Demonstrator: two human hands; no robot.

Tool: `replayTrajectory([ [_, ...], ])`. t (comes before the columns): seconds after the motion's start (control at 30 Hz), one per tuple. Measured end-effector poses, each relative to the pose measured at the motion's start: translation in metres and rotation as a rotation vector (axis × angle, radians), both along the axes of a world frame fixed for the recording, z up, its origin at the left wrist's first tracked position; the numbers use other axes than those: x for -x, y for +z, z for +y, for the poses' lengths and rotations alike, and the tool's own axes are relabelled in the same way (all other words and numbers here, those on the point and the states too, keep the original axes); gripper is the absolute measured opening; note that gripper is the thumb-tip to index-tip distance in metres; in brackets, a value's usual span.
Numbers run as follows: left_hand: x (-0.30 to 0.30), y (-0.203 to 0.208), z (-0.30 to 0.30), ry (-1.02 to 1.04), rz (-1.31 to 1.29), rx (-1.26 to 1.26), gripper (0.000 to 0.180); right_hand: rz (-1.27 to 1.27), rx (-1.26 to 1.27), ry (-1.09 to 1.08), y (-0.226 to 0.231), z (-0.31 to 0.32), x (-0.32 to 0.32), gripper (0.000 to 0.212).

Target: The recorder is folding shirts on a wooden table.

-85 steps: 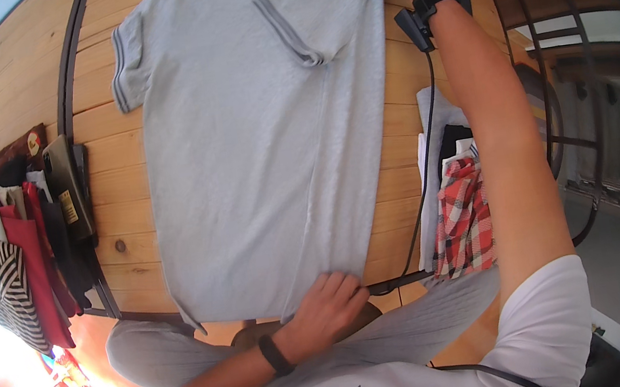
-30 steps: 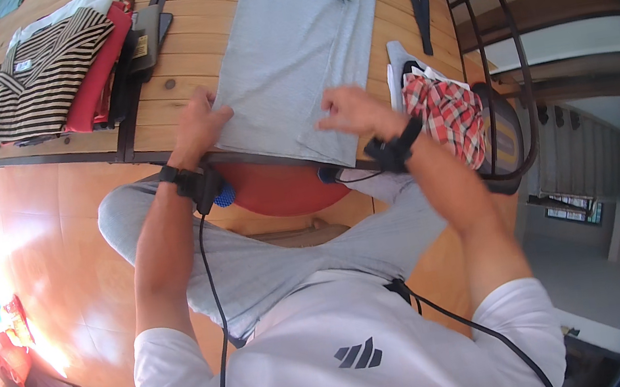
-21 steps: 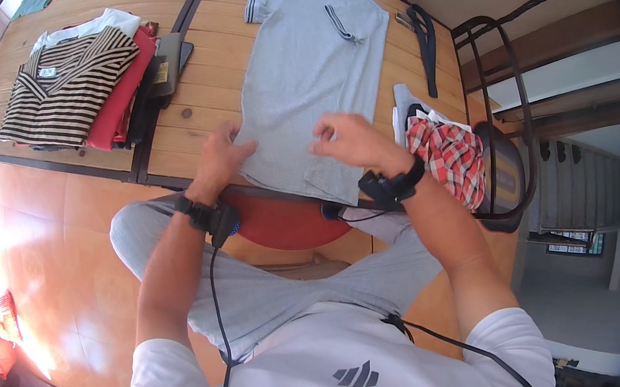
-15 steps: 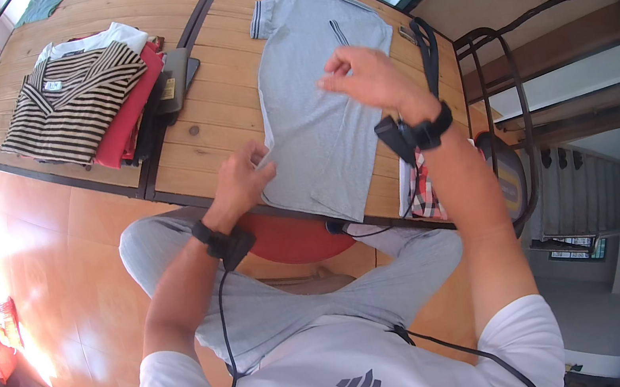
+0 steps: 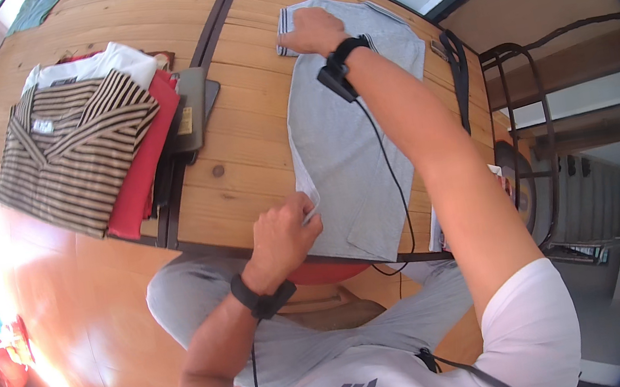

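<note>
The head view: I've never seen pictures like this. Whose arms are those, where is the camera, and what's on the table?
There's no machine arm here: these are a person's own bare hands. A wide fisheye camera worn on the head looks down, so edges bend near the rim. Each wrist wears a black band with a small box.

On the wooden table lies a light grey short-sleeved shirt. The left hand pinches its left edge near the bottom; the right hand is at the left-side sleeve, though its exact grip is hard to make out. To the left is a clothes pile with a striped top; to the right lies a dark strap.
</note>
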State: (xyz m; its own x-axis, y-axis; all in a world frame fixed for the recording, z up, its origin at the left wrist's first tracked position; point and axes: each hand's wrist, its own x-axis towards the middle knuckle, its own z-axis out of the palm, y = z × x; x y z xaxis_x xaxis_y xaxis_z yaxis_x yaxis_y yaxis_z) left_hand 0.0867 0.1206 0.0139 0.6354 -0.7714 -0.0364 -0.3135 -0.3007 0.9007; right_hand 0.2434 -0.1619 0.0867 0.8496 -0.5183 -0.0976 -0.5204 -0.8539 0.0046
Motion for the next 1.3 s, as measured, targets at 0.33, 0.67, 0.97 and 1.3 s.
replayTrajectory([
  [0.33, -0.005, -0.002, -0.001, -0.058, 0.064, -0.058, 0.015, -0.083, 0.063, -0.152, -0.089, -0.027, -0.056, 0.039],
  [0.67, -0.002, 0.008, -0.006, -0.043, 0.078, -0.106, 0.015, -0.408, -0.11, -0.151, -0.072, -0.064, -0.04, 0.031],
  [0.97, 0.019, 0.019, -0.019, -0.077, -0.156, 0.139, 0.018, -0.851, -0.319, -0.357, -0.041, -0.15, 0.01, 0.024],
  [1.3, 0.045, 0.013, -0.035, -0.239, -0.257, 0.175, 0.021, -1.085, -0.83, -0.667, -0.078, -0.21, 0.102, 0.011],
])
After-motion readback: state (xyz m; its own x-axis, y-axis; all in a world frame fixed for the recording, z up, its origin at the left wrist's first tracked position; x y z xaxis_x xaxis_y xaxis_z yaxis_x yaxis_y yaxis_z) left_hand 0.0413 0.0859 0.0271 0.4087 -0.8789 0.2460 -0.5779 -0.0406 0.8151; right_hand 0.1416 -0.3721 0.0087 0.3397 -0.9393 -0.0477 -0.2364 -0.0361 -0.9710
